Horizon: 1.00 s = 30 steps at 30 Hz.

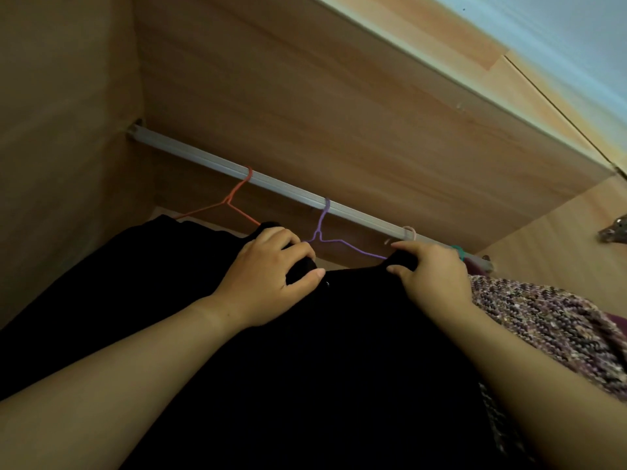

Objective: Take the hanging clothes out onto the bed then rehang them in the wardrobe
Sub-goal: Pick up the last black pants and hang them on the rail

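Fingers: left hand point(268, 283), right hand point(431, 276) both curled round black garment point(305, 368) on purple hanger point(321, 220).

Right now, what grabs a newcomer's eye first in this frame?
Centre frame, the left hand and right hand each grip a shoulder of a black garment that fills the lower half, seemingly on the purple hanger. Above them the pale rail slants down to the right inside the wooden wardrobe, with an orange hanger hooked further left. A mottled purple knit hangs at the right edge.
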Motion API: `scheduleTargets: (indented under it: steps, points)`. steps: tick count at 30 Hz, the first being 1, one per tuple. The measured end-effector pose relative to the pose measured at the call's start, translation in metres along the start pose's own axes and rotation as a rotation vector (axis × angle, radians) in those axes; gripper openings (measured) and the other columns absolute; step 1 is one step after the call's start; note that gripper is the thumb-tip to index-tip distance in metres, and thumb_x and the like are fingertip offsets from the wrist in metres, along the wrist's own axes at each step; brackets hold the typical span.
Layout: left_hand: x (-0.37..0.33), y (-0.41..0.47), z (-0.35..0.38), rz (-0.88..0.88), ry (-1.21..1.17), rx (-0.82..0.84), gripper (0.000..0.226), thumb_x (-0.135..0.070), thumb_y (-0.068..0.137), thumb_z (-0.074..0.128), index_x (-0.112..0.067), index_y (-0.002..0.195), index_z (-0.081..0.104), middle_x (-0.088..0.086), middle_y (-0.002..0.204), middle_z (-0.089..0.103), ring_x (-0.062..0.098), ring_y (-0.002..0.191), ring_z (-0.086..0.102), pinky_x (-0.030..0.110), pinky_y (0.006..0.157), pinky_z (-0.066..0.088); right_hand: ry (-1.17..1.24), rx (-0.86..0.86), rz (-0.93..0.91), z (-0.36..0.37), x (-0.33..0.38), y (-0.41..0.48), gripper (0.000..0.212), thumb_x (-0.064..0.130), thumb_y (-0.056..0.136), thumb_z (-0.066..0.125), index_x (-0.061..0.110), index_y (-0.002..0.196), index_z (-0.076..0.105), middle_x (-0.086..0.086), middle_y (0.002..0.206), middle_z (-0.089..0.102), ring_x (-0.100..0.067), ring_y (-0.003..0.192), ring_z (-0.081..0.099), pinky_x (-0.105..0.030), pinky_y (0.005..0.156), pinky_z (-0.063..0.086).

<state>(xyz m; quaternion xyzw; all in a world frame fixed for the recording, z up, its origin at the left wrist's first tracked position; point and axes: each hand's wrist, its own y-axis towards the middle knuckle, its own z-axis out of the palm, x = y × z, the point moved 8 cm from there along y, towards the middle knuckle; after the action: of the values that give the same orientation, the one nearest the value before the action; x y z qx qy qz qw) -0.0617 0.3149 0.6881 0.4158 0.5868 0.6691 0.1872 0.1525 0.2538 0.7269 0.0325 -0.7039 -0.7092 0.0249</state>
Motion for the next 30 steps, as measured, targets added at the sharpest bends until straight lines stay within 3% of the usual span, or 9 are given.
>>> scheduleTargets:
  steps: [4,8,10,12,15,22,30]
  points:
    - [0.001,-0.003,-0.002,-0.04,-0.02,0.022,0.054,-0.065,0.081,0.03,-0.027,0.106,0.06,-0.01,0.106,0.05,0.009,0.113,0.042,0.044,0.095,0.041,-0.014,0.073,0.015,0.002,0.005,-0.008,0.044,0.036,0.084,0.065,0.033,0.126,0.054,-0.001,0.12,0.062,-0.024,0.113,0.054,-0.037,0.087,0.047]
    - [-0.006,-0.022,0.004,-0.13,0.054,0.121,0.068,-0.071,0.077,0.02,-0.039,0.133,0.043,-0.01,0.145,0.035,0.011,0.138,0.023,0.053,0.11,0.026,-0.036,0.05,0.03,-0.009,0.01,-0.028,0.052,0.044,0.085,0.062,0.033,0.134,0.046,-0.003,0.126,0.058,-0.025,0.113,0.054,-0.032,0.077,0.046]
    - [-0.011,-0.041,0.008,-0.184,0.116,0.146,0.066,-0.069,0.079,0.022,-0.045,0.14,0.03,-0.01,0.154,0.02,0.012,0.143,0.014,0.054,0.114,0.016,-0.033,0.01,-0.012,-0.015,0.011,-0.047,0.058,0.044,0.087,0.059,0.025,0.138,0.041,-0.005,0.133,0.052,-0.027,0.119,0.049,-0.035,0.09,0.043]
    - [-0.018,-0.064,0.01,-0.21,0.142,0.162,0.063,-0.066,0.083,0.027,-0.046,0.142,0.024,-0.011,0.156,0.016,0.012,0.143,0.011,0.054,0.114,0.013,-0.037,0.015,-0.026,-0.017,0.007,-0.069,0.062,0.045,0.088,0.055,0.02,0.142,0.036,-0.006,0.144,0.038,-0.03,0.128,0.038,-0.037,0.103,0.034]
    - [-0.027,-0.099,0.014,-0.243,0.167,0.203,0.063,-0.067,0.084,0.027,-0.047,0.143,0.02,-0.011,0.157,0.012,0.011,0.144,0.007,0.054,0.113,0.01,0.006,0.046,-0.006,-0.016,0.0,-0.103,0.065,0.044,0.089,0.053,0.018,0.144,0.029,-0.001,0.154,0.018,-0.025,0.139,0.022,-0.036,0.11,0.025]
    - [-0.059,-0.185,0.014,-0.361,0.171,0.318,0.076,-0.072,0.074,0.011,-0.046,0.146,0.007,-0.013,0.158,0.003,0.008,0.145,0.002,0.049,0.116,0.006,0.19,0.108,-0.044,-0.019,0.013,-0.194,0.058,0.039,0.089,0.054,0.02,0.141,0.037,0.0,0.152,0.024,-0.018,0.138,0.026,-0.027,0.107,0.025]
    - [-0.117,-0.269,0.004,-0.492,0.245,0.552,0.081,-0.075,0.07,0.004,-0.046,0.146,0.004,-0.013,0.158,-0.001,0.01,0.145,0.002,0.048,0.118,0.009,0.369,0.329,0.017,-0.04,0.009,-0.293,0.06,0.045,0.09,0.05,0.027,0.144,0.03,0.011,0.154,0.014,-0.01,0.139,0.021,-0.025,0.109,0.026]
